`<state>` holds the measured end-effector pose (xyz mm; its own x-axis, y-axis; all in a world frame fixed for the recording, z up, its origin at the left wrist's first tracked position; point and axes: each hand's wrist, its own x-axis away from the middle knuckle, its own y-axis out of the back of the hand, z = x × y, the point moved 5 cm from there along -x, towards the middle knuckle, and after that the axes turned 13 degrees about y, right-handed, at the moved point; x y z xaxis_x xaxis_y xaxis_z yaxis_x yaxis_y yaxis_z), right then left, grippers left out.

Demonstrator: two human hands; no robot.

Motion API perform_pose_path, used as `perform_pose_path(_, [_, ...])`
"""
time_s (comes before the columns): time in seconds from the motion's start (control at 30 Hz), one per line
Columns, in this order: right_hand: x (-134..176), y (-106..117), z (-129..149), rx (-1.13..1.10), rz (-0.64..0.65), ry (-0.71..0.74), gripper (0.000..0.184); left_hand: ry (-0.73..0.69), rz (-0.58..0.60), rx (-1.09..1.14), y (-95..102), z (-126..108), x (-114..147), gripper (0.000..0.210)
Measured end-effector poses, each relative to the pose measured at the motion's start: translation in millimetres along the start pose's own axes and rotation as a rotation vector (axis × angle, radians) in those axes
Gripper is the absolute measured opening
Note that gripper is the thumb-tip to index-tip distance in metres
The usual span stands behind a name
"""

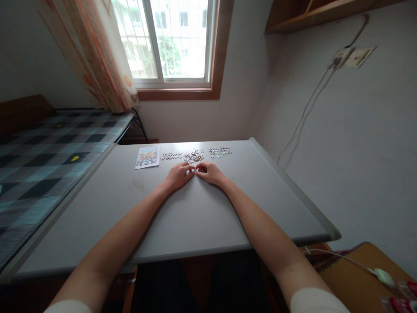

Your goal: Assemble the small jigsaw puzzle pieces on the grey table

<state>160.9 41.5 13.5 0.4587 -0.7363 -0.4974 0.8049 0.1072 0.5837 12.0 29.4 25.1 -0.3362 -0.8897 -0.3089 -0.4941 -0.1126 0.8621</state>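
My left hand point(180, 174) and my right hand point(209, 172) meet over the middle of the table, fingertips pinched close together. Between them is a small pale jigsaw piece point(195, 171), touched from both sides; its picture is too small to make out. Just beyond the fingers lies a heap of loose jigsaw pieces point(194, 156). To its left sits a flat group of jigsaw pieces point(171, 156), and to its right another spread of jigsaw pieces point(220, 151). A picture sheet point(147, 157) with a colourful design lies farther left.
The pale grey table point(195, 217) reaches toward the wall below the window point(176, 43). A bed with a checked cover point(65, 148) stands along the left. At right, cables hang from a wall socket point(353, 57), and a lower wooden surface point(361, 271) holds a white plug point(384, 277).
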Motion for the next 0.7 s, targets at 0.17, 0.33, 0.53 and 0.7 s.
perform_pose_path(0.17, [0.0, -0.7, -2.0, -0.010, 0.007, -0.010, 0.018, 0.019, -0.019, -0.038, 1.0, -0.6, 0.3, 0.022])
perform_pose_path(0.33, [0.3, 0.3, -2.5, -0.058, -0.016, -0.061, 0.037, 0.125, -0.118, -0.076, 6.7, 1.1, 1.7, 0.024])
perform_pose_path(0.53, [-0.1, 1.6, -0.9, -0.033, -0.023, -0.069, 0.019, 0.195, -0.154, -0.077, 9.4, 2.9, 2.8, 0.026])
perform_pose_path(0.7, [-1.3, 1.7, 0.4, 0.045, -0.003, -0.017, 0.022, 0.193, -0.164, -0.096, 9.5, 2.7, 2.7, 0.026])
